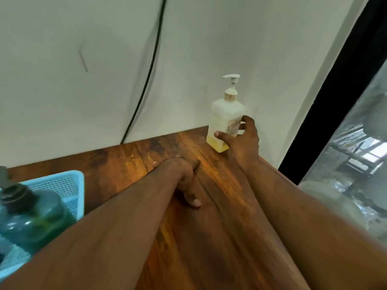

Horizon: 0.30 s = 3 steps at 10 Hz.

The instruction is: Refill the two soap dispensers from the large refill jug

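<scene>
While right hand (243, 141) apparently grips one white dispenser (225, 122), one teal dispenser (31, 216) in basket (62, 181)

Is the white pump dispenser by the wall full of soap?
No, the white pump dispenser shows only a thin yellow layer at its bottom, and the right hand is closing around its lower half.

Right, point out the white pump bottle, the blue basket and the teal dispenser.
white pump bottle (222, 116): head view, on its pale body above the yellow liquid.
blue basket (60, 181): head view, on its mesh rear wall.
teal dispenser (35, 218): head view, on its rounded body.
</scene>
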Motion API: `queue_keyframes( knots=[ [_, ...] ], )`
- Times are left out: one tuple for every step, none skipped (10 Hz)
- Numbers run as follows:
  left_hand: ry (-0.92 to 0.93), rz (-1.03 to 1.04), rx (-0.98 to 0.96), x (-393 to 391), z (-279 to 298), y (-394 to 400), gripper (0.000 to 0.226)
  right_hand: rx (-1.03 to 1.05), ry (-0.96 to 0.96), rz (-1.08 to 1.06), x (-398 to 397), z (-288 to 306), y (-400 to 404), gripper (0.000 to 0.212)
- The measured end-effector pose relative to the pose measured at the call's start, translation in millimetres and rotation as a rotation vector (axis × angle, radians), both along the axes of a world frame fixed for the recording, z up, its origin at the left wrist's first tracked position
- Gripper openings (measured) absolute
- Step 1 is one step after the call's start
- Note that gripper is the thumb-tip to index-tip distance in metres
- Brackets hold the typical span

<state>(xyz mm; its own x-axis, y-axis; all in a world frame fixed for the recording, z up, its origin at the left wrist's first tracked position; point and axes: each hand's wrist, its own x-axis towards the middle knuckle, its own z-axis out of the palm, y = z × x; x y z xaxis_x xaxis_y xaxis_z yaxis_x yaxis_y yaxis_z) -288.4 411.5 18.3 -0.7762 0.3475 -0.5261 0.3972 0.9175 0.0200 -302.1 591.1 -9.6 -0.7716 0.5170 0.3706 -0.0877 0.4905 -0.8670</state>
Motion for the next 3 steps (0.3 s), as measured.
queue_keyframes(
  knots=[
    [-0.014,-0.003,-0.022,-2.6,-5.0,-1.0,0.135,-0.006,-0.016,-0.013,-14.5,-13.0,5.7,0.086],
    [0.000,0.013,0.011,-3.7,-6.8,-5.2,0.135,-0.006,-0.033,-0.032,-16.0,-14.2,3.2,0.086],
    [0.035,0.036,0.076,5.3,-7.3,-6.4,0.130,-0.066,-0.100,-0.015,-9.5,-14.6,-2.4,0.094]
  ],
)
